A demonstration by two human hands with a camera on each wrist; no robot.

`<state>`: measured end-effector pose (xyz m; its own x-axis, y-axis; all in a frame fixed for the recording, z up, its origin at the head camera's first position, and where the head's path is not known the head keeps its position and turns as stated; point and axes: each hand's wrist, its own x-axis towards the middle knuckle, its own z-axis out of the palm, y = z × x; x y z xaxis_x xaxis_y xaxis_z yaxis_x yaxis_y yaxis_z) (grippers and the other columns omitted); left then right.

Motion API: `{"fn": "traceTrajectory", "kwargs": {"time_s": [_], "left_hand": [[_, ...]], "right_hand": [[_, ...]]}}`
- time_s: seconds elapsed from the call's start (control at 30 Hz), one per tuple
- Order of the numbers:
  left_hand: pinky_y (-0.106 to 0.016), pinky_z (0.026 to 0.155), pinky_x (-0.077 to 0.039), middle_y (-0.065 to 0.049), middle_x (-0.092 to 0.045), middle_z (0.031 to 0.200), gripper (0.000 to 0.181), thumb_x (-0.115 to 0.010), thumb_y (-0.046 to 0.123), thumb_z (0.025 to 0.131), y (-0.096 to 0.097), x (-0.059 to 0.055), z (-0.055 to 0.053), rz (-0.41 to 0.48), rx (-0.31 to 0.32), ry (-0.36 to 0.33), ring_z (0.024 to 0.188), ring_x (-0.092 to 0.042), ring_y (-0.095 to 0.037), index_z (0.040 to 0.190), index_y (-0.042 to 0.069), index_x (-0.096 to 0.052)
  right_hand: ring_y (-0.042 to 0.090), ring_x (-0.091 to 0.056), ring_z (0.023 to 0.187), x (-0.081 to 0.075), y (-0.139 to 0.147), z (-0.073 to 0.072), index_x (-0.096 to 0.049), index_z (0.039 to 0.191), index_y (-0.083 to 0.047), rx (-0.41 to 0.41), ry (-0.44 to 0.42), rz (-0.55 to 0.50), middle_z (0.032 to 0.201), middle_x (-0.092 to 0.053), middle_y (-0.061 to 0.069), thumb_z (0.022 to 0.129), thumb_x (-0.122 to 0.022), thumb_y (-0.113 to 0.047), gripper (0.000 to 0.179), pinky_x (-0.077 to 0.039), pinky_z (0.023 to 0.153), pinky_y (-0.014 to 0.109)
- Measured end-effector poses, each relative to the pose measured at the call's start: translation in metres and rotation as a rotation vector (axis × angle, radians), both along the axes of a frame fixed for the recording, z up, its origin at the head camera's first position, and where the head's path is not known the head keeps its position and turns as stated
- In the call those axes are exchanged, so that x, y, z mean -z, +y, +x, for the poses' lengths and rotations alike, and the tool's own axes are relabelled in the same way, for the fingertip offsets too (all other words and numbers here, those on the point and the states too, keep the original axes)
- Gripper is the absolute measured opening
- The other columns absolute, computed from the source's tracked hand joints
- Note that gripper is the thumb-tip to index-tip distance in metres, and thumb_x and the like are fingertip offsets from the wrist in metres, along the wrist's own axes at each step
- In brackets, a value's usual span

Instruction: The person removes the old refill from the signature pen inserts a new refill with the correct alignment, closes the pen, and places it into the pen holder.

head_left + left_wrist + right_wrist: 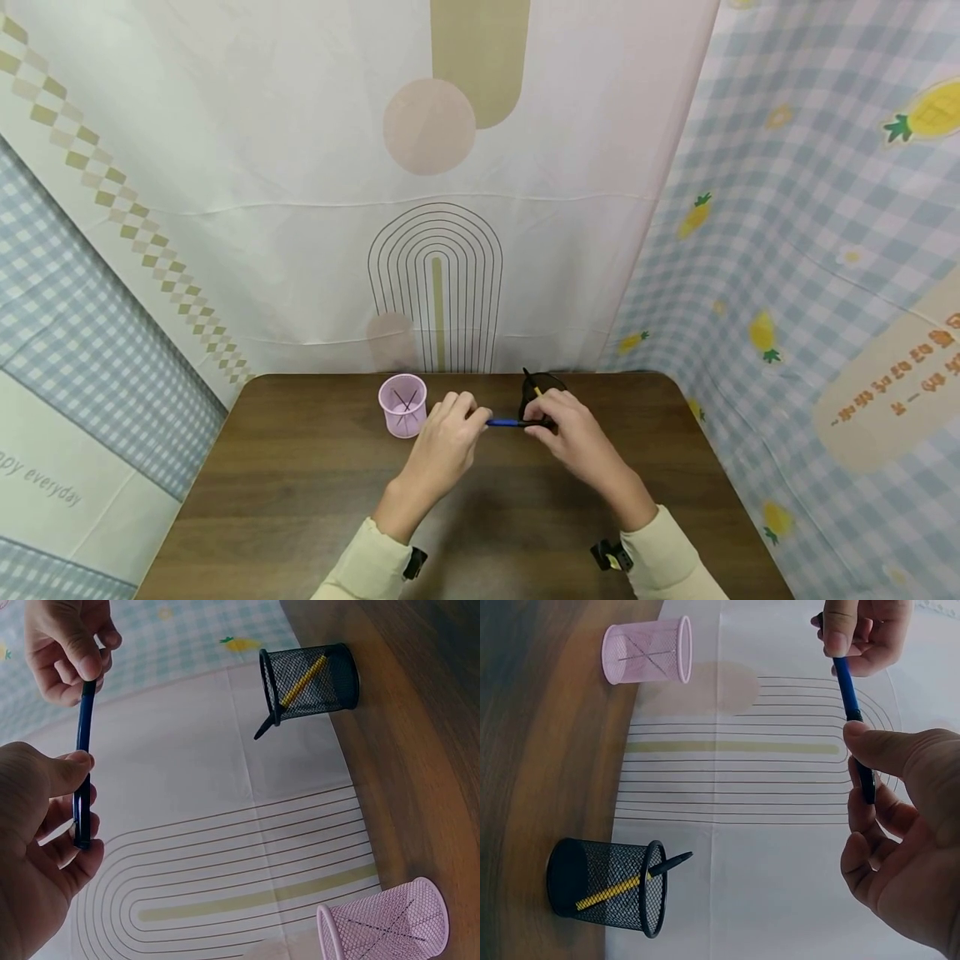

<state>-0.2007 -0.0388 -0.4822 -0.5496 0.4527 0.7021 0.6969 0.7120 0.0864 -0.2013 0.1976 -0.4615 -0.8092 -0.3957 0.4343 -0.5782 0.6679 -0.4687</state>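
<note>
I have both hands up over the middle of the table (300, 500), sharing one blue pen (504, 422) between them. The left hand (442, 446) pinches one end between thumb and curled fingers; the right hand (573, 433) pinches the other end the same way. The pen lies roughly level in the head view, clear of the tabletop, with nothing else touching it.

Step in hand, as I judge it: the pen is mid-air between two holders, gripped at both ends, so this is either a hand-over or a pull on its cap. I cannot tell which from these views.

Black mesh cup (542, 392) stands near the far edge, just behind the right hand; it holds a yellow pencil (303, 679) and a dark pen (671, 863) leaning out over the rim. Pink mesh cup (403, 405) stands near the far edge too, just left of the left hand, and looks empty apart from its base pattern.

Next move calls for one hand to let go cleanly while the other keeps a firm pinch, then a tilt of the pen toward upright over a cup mouth.

Pose: both wrists low, forearms converging from the near edge, cream sleeves (360, 567) at the cuffs.
</note>
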Motion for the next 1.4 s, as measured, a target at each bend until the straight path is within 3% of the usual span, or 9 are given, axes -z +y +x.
{"fn": "traceTrajectory", "kwargs": {"time_s": [0.27,0.73,1.03,1.17,1.4], "left_hand": [[-0.032,0.066,-0.043,-0.001,-0.054,0.085,0.01,-0.076,0.009,0.088,0.001,0.002,0.001,0.013,0.001,0.001,0.079,-0.051,-0.021,0.096,0.011,-0.069],[-0.032,0.068,-0.043,-0.001,-0.054,0.086,0.009,-0.075,0.01,0.09,0.001,0.002,0.002,0.016,0.001,0.001,0.08,-0.051,-0.02,0.097,0.011,-0.069],[-0.033,0.067,-0.043,-0.003,-0.054,0.088,0.007,-0.071,0.01,0.091,-0.001,0.001,0.001,0.002,0.012,0.031,0.08,-0.051,-0.021,0.098,0.01,-0.069],[-0.033,0.066,-0.042,-0.003,-0.054,0.088,0.006,-0.07,0.011,0.092,-0.001,0.001,0.001,-0.005,0.001,0.046,0.08,-0.05,-0.021,0.098,0.01,-0.068],[-0.033,0.066,-0.042,-0.003,-0.054,0.088,0.005,-0.066,0.012,0.093,-0.001,-0.001,0.002,-0.014,0.0,0.048,0.08,-0.051,-0.022,0.098,0.01,-0.069]], "right_hand": [[0.008,-0.055,0.087,0.009,0.0,0.001,-0.07,0.094,-0.018,0.03,0.058,-0.014,0.094,-0.063,-0.008,0.079,-0.087,-0.009,0.024,-0.053,0.073,0.025],[0.01,-0.059,0.089,0.01,0.003,0.0,-0.07,0.099,-0.017,0.028,0.048,-0.051,0.097,-0.065,-0.007,0.076,-0.09,-0.008,0.032,-0.055,0.076,0.027],[0.011,-0.057,0.086,0.002,0.006,-0.005,-0.077,0.111,-0.014,-0.02,-0.05,-0.016,0.097,-0.068,-0.008,0.09,-0.08,-0.021,0.022,-0.051,0.072,0.031],[0.006,-0.055,0.083,0.001,0.007,-0.006,-0.079,0.108,-0.02,-0.029,-0.079,0.021,0.094,-0.069,-0.013,0.094,-0.075,-0.024,0.015,-0.048,0.072,0.027],[0.005,-0.057,0.083,0.001,0.007,-0.006,-0.079,0.103,-0.017,-0.063,-0.086,0.004,0.095,-0.07,-0.01,0.096,-0.072,-0.018,0.01,-0.053,0.07,0.031]]}}
